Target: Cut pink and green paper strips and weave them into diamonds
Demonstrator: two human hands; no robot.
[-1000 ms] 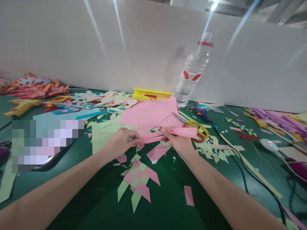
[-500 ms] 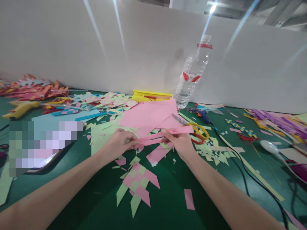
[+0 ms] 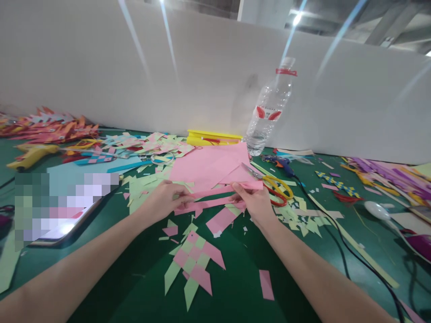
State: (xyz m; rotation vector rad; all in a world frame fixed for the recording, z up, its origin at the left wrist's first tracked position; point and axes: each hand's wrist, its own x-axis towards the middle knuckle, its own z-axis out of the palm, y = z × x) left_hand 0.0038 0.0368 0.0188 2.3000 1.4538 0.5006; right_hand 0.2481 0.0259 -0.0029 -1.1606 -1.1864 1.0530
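Long pink paper strips (image 3: 215, 191) stretch between my two hands, with a gap of green table showing between them. My left hand (image 3: 168, 197) pinches their left ends. Around their right part my right hand (image 3: 251, 196) is closed, and one end sticks out beyond its fingers. Scissors (image 3: 281, 187) with yellow and red handles lie just right of that hand, blades toward the pink sheets (image 3: 208, 163) behind. A woven pink and green paper fish (image 3: 193, 260) lies flat on the table in front of me. Under my right hand rests a short pink paper piece (image 3: 220, 220).
A clear plastic bottle (image 3: 266, 114) stands tilted by the white partition (image 3: 134, 67). At left are a phone-like device (image 3: 67, 226) and a yellow glue gun (image 3: 32, 156). A blue glue gun (image 3: 283, 165) trails a black cable on the right. Paper scraps (image 3: 303, 217) are strewn about.
The pink strips have spread apart between my hands, opening a wider gap. My left hand has shifted slightly left, and less strip juts out past my right hand.
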